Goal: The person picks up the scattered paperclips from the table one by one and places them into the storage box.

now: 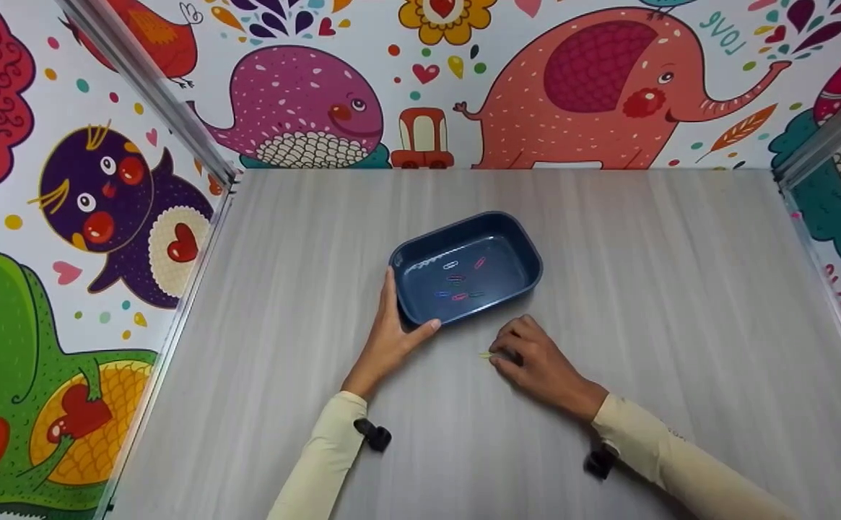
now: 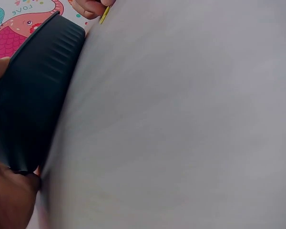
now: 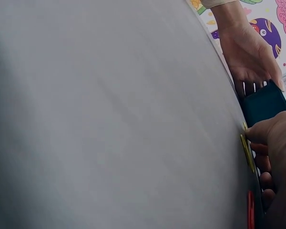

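A dark blue rectangular tray (image 1: 467,312) holds several coloured paper clips (image 1: 459,297) on its bottom. My left hand (image 1: 389,336) grips the tray's near left corner, thumb along the near side and fingers along the left end. Close to the tray's near right side, my right hand (image 1: 539,365) pinches a yellow paper clip (image 1: 486,355) between thumb and fingers. The yellow clip (image 2: 104,15) also shows at the top of the left wrist view. Beside the right hand in the right wrist view is a red clip-like piece (image 3: 250,210), hidden from the head view.
The tray and hands are over a grey wood-grain table (image 1: 304,253). Printed cartoon panels (image 1: 304,108) stand along the back and sides, with metal frame strips (image 1: 153,87) at the corners. Each wrist carries a small black camera (image 1: 373,435).
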{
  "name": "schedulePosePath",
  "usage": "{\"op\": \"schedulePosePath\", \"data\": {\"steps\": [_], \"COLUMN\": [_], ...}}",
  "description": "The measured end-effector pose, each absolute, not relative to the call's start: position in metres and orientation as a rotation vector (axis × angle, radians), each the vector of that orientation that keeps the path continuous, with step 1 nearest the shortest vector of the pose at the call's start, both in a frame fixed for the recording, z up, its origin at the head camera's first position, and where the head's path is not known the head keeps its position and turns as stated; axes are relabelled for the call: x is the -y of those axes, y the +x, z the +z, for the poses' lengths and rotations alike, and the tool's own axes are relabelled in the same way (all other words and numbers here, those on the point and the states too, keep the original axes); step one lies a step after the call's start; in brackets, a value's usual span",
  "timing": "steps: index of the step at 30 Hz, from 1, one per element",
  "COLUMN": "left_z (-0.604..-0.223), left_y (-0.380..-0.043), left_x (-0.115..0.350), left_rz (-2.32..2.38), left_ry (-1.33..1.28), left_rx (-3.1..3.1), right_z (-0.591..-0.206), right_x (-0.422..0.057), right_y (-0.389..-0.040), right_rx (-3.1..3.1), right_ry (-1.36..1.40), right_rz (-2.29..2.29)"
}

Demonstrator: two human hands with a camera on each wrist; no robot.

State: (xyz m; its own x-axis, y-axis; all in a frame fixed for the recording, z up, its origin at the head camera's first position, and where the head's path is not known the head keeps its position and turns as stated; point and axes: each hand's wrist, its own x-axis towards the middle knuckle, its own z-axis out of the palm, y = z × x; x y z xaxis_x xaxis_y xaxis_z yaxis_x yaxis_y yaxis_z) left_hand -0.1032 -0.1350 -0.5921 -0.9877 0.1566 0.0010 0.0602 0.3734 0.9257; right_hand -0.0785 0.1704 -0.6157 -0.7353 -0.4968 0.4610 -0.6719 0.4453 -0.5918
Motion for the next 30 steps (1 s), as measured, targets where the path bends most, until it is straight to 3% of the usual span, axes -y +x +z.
{"op": "schedulePosePath", "data": {"steps": [30], "left_z": [-0.5941], "left_y": [-0.1048], "left_x": [0.1352], "left_rz": [1.730], "left_ry": [0.206], "left_rx": [-2.520], "right_z": [-0.6134], "right_x": [-0.1684], "right_y": [-0.0794], "right_rx": [2.425], "right_ry": [1.061], "right_rz": [1.132]}}
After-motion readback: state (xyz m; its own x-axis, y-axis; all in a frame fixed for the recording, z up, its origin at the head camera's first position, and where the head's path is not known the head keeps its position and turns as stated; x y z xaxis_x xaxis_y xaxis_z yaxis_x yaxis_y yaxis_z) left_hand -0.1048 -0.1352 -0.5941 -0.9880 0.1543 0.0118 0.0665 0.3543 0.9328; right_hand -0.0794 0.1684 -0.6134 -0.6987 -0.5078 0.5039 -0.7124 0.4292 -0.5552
